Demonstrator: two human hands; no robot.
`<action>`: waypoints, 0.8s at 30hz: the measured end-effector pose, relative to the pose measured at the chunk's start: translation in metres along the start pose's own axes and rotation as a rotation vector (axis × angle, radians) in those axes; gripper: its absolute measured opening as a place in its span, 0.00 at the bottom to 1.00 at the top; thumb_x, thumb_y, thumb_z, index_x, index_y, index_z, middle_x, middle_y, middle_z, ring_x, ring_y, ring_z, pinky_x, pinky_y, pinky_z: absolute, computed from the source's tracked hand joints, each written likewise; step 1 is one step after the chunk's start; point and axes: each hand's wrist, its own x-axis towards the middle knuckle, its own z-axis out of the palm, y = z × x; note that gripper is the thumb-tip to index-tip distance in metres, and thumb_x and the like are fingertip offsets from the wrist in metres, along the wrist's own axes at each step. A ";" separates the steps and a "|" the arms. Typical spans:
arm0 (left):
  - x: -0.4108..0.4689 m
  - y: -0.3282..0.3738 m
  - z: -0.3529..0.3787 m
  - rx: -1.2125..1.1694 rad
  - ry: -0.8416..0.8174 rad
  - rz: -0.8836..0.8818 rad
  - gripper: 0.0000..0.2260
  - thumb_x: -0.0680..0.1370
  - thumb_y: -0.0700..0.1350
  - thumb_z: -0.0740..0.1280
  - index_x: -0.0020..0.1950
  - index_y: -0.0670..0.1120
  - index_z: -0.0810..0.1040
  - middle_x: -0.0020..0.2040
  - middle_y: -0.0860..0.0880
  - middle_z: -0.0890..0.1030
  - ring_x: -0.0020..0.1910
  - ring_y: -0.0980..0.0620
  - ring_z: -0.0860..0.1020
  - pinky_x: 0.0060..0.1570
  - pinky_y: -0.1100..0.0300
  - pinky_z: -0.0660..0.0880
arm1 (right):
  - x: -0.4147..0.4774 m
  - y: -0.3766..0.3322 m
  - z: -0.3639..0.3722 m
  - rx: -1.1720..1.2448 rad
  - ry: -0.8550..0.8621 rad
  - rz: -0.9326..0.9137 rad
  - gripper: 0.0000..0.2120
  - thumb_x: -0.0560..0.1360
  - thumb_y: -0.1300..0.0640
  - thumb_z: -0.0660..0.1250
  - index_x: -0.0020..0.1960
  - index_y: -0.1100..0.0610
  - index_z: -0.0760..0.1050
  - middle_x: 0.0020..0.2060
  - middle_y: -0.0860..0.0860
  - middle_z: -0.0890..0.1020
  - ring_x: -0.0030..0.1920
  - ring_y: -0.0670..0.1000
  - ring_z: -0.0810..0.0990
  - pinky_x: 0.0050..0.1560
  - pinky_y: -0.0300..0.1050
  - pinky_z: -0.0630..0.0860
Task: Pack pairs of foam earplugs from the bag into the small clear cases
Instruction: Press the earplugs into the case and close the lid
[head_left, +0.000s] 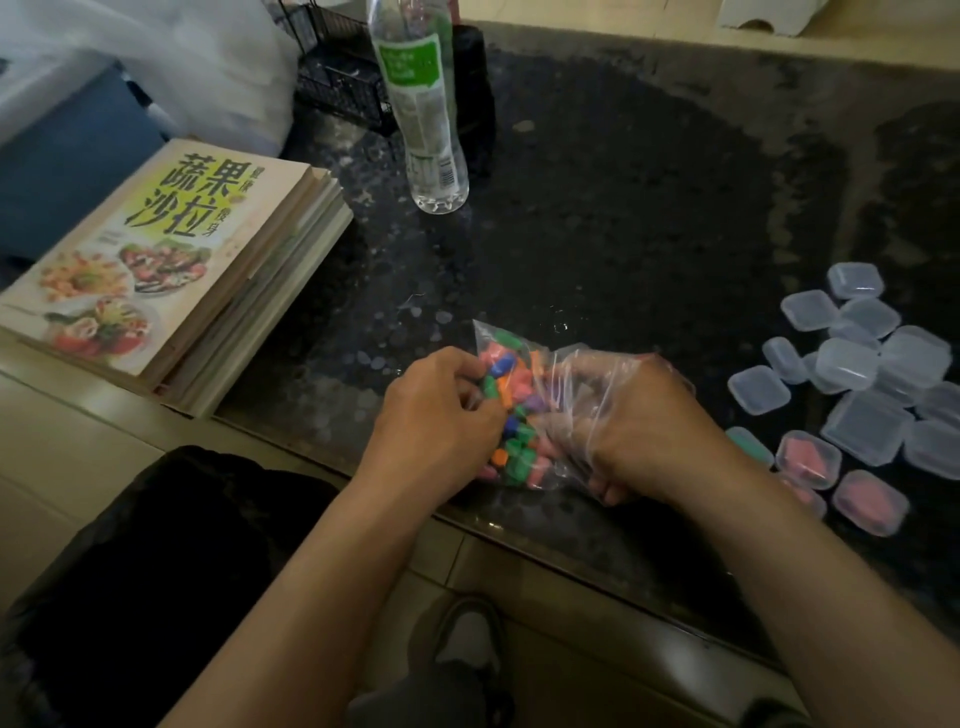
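Head view: my left hand (436, 415) pinches the bag (540, 374) lying between both hands; my right hand (649, 415) is buried inside among the earplugs (511, 415), grip unclear through plastic. The cases (862, 364) lie just to its right, so that hand is nearer.

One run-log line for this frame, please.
phase: picking earplugs | left hand: pinches bag | right hand: inside bag, grip unclear | filled cases: few, right | empty cases: heaped beyond

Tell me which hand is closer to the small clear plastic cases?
Right. The right hand, reaching into the clear plastic bag of colourful earplugs, lies left of the cases; the left hand grips the bag's far side.
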 end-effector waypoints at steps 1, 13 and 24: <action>0.000 0.000 0.000 -0.007 -0.006 -0.001 0.13 0.78 0.46 0.72 0.61 0.55 0.78 0.45 0.55 0.82 0.41 0.59 0.83 0.35 0.64 0.80 | 0.000 0.002 0.001 0.007 0.009 -0.024 0.10 0.74 0.46 0.75 0.41 0.42 0.74 0.33 0.54 0.84 0.30 0.54 0.85 0.30 0.47 0.84; -0.003 0.004 0.001 0.033 -0.021 0.002 0.12 0.79 0.47 0.72 0.61 0.56 0.77 0.44 0.55 0.81 0.41 0.60 0.82 0.41 0.59 0.83 | 0.003 0.011 -0.001 -0.206 -0.034 -0.231 0.07 0.81 0.50 0.67 0.58 0.46 0.77 0.48 0.47 0.80 0.51 0.48 0.81 0.57 0.50 0.80; -0.001 0.005 0.001 0.127 0.174 -0.022 0.07 0.78 0.48 0.71 0.52 0.55 0.74 0.42 0.55 0.78 0.42 0.58 0.78 0.45 0.53 0.80 | 0.000 0.025 -0.023 -0.095 0.114 -0.156 0.07 0.76 0.48 0.72 0.47 0.52 0.83 0.40 0.47 0.85 0.39 0.45 0.83 0.44 0.47 0.83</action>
